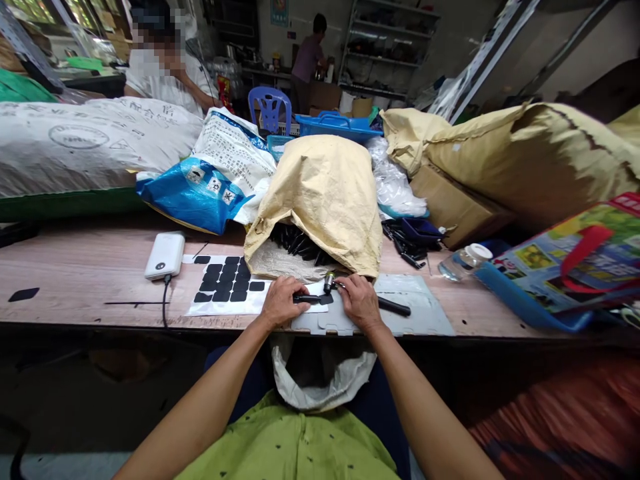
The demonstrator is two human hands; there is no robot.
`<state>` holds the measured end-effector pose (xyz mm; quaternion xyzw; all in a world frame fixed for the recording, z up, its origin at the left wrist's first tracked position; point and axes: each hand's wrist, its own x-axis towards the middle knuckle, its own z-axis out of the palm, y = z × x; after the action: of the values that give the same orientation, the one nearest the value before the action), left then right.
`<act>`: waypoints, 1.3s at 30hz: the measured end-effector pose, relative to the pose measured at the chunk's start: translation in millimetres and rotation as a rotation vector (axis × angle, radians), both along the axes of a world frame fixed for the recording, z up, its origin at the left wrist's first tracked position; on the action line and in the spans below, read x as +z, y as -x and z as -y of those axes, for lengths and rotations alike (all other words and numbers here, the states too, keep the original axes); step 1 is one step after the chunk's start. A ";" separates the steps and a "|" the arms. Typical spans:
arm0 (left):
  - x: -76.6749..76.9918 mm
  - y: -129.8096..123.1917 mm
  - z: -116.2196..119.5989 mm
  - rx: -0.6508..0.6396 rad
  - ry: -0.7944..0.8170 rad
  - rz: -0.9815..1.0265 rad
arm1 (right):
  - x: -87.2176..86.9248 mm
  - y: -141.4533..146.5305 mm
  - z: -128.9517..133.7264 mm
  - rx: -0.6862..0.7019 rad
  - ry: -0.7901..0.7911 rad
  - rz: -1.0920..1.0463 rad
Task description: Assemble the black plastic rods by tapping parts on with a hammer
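black slim piece in the left hand, hammer in the right hand

the piece lies low over a gray board at the near edge of the desk, pointing right, its free end close to a dark rounded patch. the left fingers are closed on its left end. the right fingers are curled shut around the hammer just behind its metal head; the black handle comes out on the right side of that hand, and the exact grip underneath is hidden.

left of the hands, a white sheet carries rows of black patches, with a white power bank and its black cable beyond it. straight ahead, a tan sack lies with its mouth toward the hands, black pieces showing inside. a lidded clear bottle stands to the right, beside a blue tray. below the desk edge, a pale bag gapes open over the lap.
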<state>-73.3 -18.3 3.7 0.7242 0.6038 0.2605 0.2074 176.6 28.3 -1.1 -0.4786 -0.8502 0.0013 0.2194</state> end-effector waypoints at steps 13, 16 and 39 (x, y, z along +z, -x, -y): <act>25.0 -11.3 33.2 -0.224 0.002 0.136 | 0.5 0.7 0.0 -0.015 0.010 -0.012; 29.0 -26.5 70.1 -0.451 0.219 0.138 | 0.8 0.8 0.2 -0.015 0.007 -0.011; 56.0 -19.0 -21.3 -0.097 0.284 0.087 | 0.5 1.1 1.7 -0.027 -0.009 -0.001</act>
<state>-54.3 2.9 59.7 0.7039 0.5895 0.1932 0.3459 175.5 26.7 -0.6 -0.4890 -0.8435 -0.0052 0.2220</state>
